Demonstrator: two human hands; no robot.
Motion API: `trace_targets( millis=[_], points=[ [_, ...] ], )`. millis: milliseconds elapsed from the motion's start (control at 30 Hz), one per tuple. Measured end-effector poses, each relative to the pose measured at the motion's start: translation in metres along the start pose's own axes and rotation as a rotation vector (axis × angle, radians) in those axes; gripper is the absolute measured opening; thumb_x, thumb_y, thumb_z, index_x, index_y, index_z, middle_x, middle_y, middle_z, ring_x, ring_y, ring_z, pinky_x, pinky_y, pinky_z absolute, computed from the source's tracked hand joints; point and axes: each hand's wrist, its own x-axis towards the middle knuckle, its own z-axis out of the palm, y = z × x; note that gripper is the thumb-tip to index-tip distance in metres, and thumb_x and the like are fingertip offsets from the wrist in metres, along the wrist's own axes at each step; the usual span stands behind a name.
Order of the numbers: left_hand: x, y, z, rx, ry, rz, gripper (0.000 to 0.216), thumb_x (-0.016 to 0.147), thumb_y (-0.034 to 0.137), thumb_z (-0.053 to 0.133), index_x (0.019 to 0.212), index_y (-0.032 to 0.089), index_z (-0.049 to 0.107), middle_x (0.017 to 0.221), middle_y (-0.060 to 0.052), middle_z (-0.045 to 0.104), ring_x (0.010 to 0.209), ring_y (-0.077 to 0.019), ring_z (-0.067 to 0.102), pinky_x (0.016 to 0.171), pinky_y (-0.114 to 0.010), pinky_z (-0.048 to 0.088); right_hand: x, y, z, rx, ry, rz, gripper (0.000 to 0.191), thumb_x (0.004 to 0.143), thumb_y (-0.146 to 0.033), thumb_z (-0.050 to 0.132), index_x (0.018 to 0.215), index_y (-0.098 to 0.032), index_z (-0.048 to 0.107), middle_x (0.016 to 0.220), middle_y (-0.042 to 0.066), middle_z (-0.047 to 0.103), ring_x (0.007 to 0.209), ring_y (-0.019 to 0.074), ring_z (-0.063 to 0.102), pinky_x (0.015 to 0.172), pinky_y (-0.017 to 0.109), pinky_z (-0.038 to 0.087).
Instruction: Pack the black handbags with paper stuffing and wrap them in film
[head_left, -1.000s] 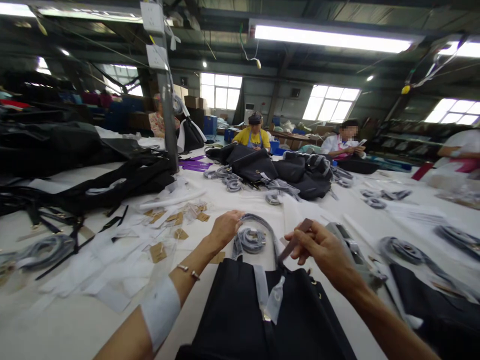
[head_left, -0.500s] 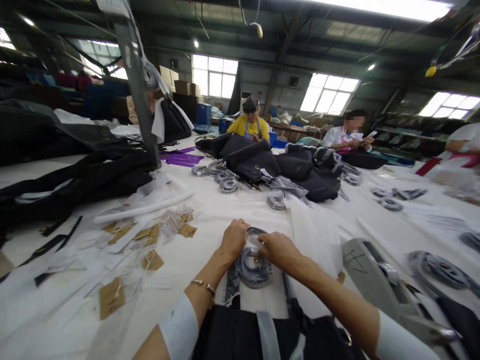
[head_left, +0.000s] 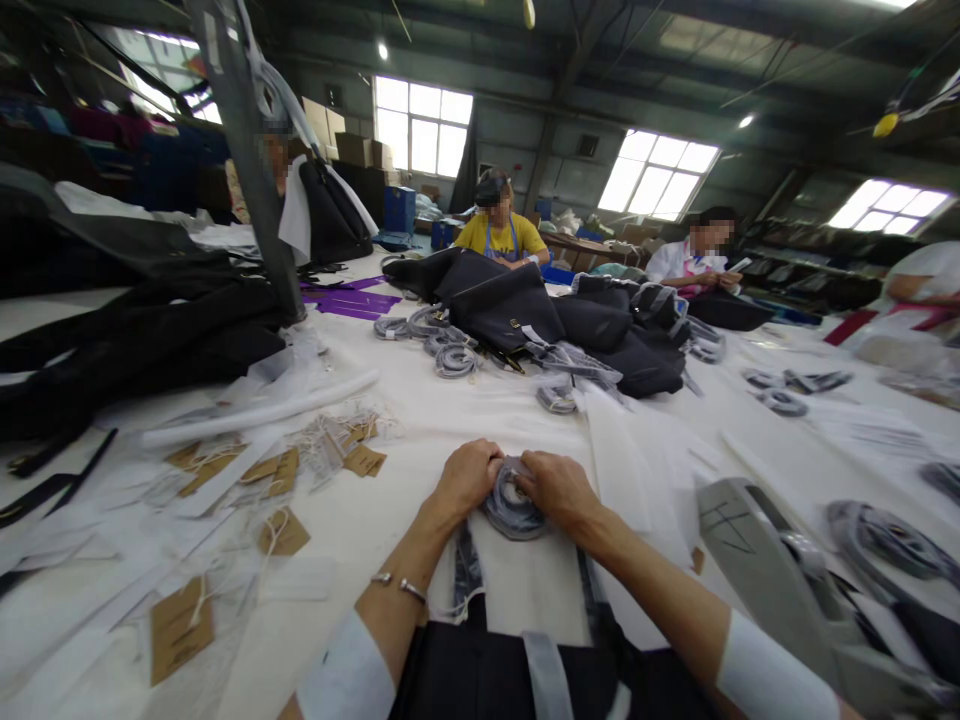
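A coiled strap in clear wrapping [head_left: 514, 512] lies in front of me, its grey loops flat in a round bundle. My left hand [head_left: 471, 472] has its fingers closed on the coil's upper left edge. Opposite it, my right hand [head_left: 559, 487] grips the upper right edge, thumb toward the coil's middle. My fingertips are partly hidden behind the bundle. Nearest my body is a black bag [head_left: 495, 670] with a pale strip across it. Wrapped straps [head_left: 466, 565] run from the bag toward the coil on both sides.
Brown tags [head_left: 181, 628] and clear plastic lie on the left. A grey tape machine [head_left: 757, 560] stands at right, beside another coiled strap [head_left: 885, 540]. Black bags [head_left: 502, 300] are heaped ahead. A metal post [head_left: 251, 150] rises at left. Several co-workers sit across the table.
My hands have drawn closer together around the coil, and the loose strap end above it now lies against the bundle. The view has shifted slightly.
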Motion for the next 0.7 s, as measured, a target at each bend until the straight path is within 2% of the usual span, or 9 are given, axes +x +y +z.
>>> trace_targets(
  millis=[167, 267, 333, 400, 467, 567, 633, 700],
  points=[
    [-0.004, 0.004, -0.012, -0.002, -0.142, 0.021, 0.026, 0.079, 0.035, 0.057, 0.099, 0.021, 0.067, 0.098, -0.004, 0.068, 0.091, -0.0203, 0.062, 0.08, -0.027, 0.046, 0.003, 0.003, 0.003, 0.08, 0.019, 0.006, 0.015, 0.089, -0.032, 0.055, 0.095, -0.02, 0.063, 0.099, 0.008, 0.07, 0.092, 0.0208, 0.064, 0.072, 0.025, 0.039],
    [-0.008, 0.013, -0.009, 0.138, -0.121, 0.001, 0.028, 0.077, 0.031, 0.058, 0.101, 0.019, 0.064, 0.102, -0.007, 0.065, 0.094, -0.023, 0.06, 0.081, -0.031, 0.047, 0.004, 0.011, 0.004, 0.179, 0.032, 0.023, 0.014, 0.083, -0.033, 0.062, 0.084, -0.019, 0.064, 0.089, 0.007, 0.071, 0.084, 0.0198, 0.064, 0.068, 0.025, 0.039],
    [-0.01, 0.019, -0.003, 0.255, -0.069, -0.016, 0.025, 0.077, 0.023, 0.055, 0.1, 0.017, 0.063, 0.103, -0.01, 0.063, 0.098, -0.0242, 0.058, 0.083, -0.033, 0.047, 0.003, 0.019, 0.002, 0.354, 0.024, 0.032, 0.013, 0.076, -0.031, 0.068, 0.076, -0.018, 0.065, 0.076, 0.004, 0.07, 0.074, 0.0185, 0.063, 0.063, 0.024, 0.039],
    [-0.01, 0.023, 0.003, 0.311, -0.041, -0.022, 0.021, 0.078, 0.017, 0.052, 0.096, 0.016, 0.063, 0.102, -0.011, 0.062, 0.099, -0.0238, 0.057, 0.084, -0.033, 0.047, 0.0, 0.027, -0.004, 0.636, -0.005, 0.045, 0.013, 0.069, -0.028, 0.071, 0.074, -0.018, 0.065, 0.068, 0.0, 0.068, 0.066, 0.0169, 0.062, 0.058, 0.023, 0.041],
    [-0.009, 0.024, 0.005, 0.308, -0.033, -0.019, 0.02, 0.078, 0.014, 0.051, 0.093, 0.017, 0.063, 0.101, -0.009, 0.061, 0.098, -0.0223, 0.057, 0.084, -0.032, 0.047, -0.008, 0.033, -0.014, 0.945, -0.012, 0.081, 0.016, 0.069, -0.03, 0.071, 0.076, -0.018, 0.064, 0.065, -0.001, 0.067, 0.062, 0.0166, 0.063, 0.057, 0.024, 0.045],
    [-0.008, 0.022, 0.006, 0.289, -0.032, -0.015, 0.018, 0.078, 0.015, 0.051, 0.091, 0.019, 0.063, 0.099, -0.008, 0.061, 0.096, -0.021, 0.058, 0.083, -0.031, 0.047, -0.022, 0.032, -0.036, 1.261, 0.13, 0.122, 0.025, 0.069, -0.04, 0.073, 0.077, -0.018, 0.064, 0.069, 0.001, 0.068, 0.063, 0.0176, 0.065, 0.052, 0.025, 0.048],
    [-0.008, 0.021, 0.005, 0.291, -0.023, -0.018, 0.017, 0.079, 0.015, 0.051, 0.091, 0.019, 0.063, 0.098, -0.007, 0.061, 0.096, -0.0212, 0.058, 0.081, -0.031, 0.048, -0.029, 0.026, -0.048, 1.368, 0.306, 0.09, 0.029, 0.067, -0.041, 0.077, 0.078, -0.018, 0.064, 0.079, 0.003, 0.069, 0.064, 0.0162, 0.064, 0.048, 0.023, 0.047],
    [-0.008, 0.021, 0.004, 0.294, -0.004, -0.018, 0.017, 0.079, 0.016, 0.051, 0.091, 0.019, 0.062, 0.099, -0.007, 0.061, 0.096, -0.0215, 0.057, 0.08, -0.031, 0.048, -0.032, 0.016, -0.052, 1.434, 0.418, 0.036, 0.029, 0.068, -0.041, 0.078, 0.079, -0.018, 0.064, 0.082, 0.003, 0.069, 0.066, 0.0151, 0.064, 0.05, 0.023, 0.049]
  ],
)
